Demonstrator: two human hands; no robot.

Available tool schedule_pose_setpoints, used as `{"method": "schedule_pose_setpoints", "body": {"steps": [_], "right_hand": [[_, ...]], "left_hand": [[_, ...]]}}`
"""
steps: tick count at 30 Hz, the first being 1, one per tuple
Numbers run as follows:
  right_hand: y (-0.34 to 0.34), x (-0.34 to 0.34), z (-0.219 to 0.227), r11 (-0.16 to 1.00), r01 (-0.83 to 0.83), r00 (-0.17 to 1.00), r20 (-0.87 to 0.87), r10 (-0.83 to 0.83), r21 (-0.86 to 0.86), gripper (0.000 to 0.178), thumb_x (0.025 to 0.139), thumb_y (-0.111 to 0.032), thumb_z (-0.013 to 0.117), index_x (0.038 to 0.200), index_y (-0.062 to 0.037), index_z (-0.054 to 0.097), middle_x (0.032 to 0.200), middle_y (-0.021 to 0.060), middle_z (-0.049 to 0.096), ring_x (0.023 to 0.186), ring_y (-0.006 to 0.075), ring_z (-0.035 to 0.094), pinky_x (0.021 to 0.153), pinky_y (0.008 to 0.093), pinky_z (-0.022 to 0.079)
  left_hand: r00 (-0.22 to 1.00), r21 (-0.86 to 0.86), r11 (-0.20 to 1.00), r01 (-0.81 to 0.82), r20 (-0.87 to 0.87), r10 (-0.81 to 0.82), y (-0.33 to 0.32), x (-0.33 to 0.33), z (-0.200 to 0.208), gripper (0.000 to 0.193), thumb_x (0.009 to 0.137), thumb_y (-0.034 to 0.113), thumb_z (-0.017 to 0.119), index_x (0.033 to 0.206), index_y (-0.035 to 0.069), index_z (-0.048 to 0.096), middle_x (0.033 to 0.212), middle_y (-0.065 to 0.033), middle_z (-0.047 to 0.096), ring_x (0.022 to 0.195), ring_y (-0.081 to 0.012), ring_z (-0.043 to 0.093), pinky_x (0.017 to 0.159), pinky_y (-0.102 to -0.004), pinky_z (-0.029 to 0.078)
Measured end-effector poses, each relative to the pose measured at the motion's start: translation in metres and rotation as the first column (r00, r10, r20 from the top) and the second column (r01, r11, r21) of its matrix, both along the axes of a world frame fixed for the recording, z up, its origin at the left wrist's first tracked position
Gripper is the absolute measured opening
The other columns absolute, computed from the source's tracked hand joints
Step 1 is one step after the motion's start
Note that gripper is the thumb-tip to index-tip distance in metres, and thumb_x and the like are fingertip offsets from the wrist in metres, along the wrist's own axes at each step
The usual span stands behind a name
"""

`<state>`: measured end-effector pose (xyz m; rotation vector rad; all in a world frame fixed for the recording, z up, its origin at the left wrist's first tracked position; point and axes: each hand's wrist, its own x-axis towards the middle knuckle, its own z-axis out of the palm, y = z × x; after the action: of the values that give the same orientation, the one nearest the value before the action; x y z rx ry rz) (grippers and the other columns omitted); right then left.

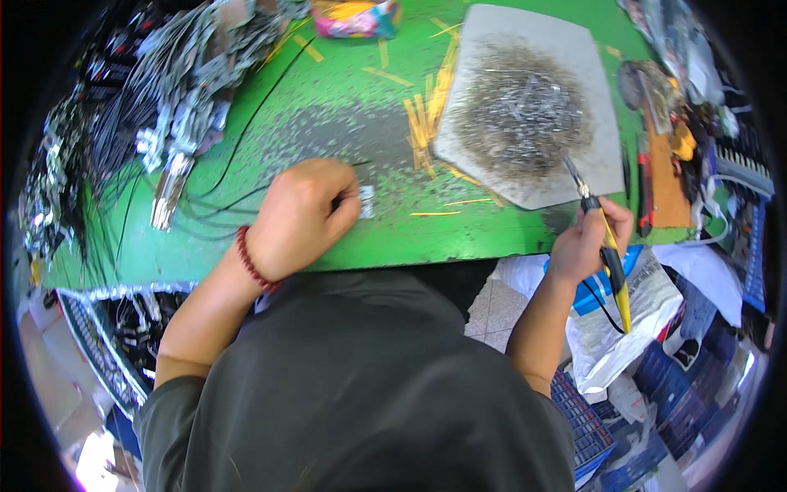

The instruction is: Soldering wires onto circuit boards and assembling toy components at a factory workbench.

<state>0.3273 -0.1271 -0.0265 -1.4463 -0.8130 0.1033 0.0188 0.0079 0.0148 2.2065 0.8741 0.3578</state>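
Green bench under both grips: left hand clenches a connector, right hand a soldering iron.

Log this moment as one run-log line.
left hand: pinching small metal connector | right hand: holding soldering iron, tip on grey pad

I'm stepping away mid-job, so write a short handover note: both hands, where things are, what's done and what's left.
Left hand: closed on a small metal connector with a black cable, pressed to the green mat.
Right hand: grips a yellow-handled soldering iron, tip over the solder scraps on the grey pad.
Done: cannot tell from this view.
Left: a heap of cabled connectors lies at far left.
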Motion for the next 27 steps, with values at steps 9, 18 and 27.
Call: {"method": "schedule_pose_setpoints", "body": {"steps": [9, 18, 27], "right_hand": [[0.0, -0.104, 0.005, 0.86, -0.51, 0.846, -0.186, 0.5, -0.003, 0.031, 0.08, -0.023, 0.072, 0.092, -0.0011, 0.054, 0.081, 0.0074, 0.054, 0.069, 0.0123, 0.048, 0.061, 0.0249, 0.038], [0.002, -0.119, 0.001, 0.82, -0.569, 0.807, -0.238, 0.541, -0.062, 0.028, 0.079, -0.02, 0.071, 0.09, -0.0009, 0.054, 0.076, 0.0037, 0.052, 0.064, 0.0087, 0.044, 0.057, 0.0233, 0.033], [0.003, -0.118, 0.003, 0.802, -0.583, 0.807, -0.216, 0.55, -0.135, 0.021, 0.075, -0.01, 0.067, 0.088, -0.0001, 0.055, 0.075, 0.0038, 0.052, 0.063, 0.0087, 0.043, 0.056, 0.0232, 0.033]], "left_hand": [[0.995, 0.083, 0.997, 0.006, 0.1, -0.014, -0.001, 0.001, -0.014, 0.008, 0.074, 0.003, 0.062, 0.073, 0.002, 0.055, 0.071, -0.0116, 0.057, 0.067, -0.0308, 0.057, 0.061, -0.0379, 0.047], [0.996, 0.099, 0.995, 0.003, 0.094, -0.013, -0.002, -0.002, -0.018, 0.008, 0.072, 0.001, 0.061, 0.071, 0.001, 0.052, 0.07, -0.0132, 0.055, 0.067, -0.0338, 0.055, 0.061, -0.0412, 0.046], [0.995, 0.092, 0.995, 0.04, 0.092, -0.048, 0.001, -0.001, -0.018, 0.008, 0.073, 0.001, 0.061, 0.071, 0.001, 0.053, 0.072, -0.0142, 0.056, 0.071, -0.0351, 0.056, 0.063, -0.0422, 0.046]]}}
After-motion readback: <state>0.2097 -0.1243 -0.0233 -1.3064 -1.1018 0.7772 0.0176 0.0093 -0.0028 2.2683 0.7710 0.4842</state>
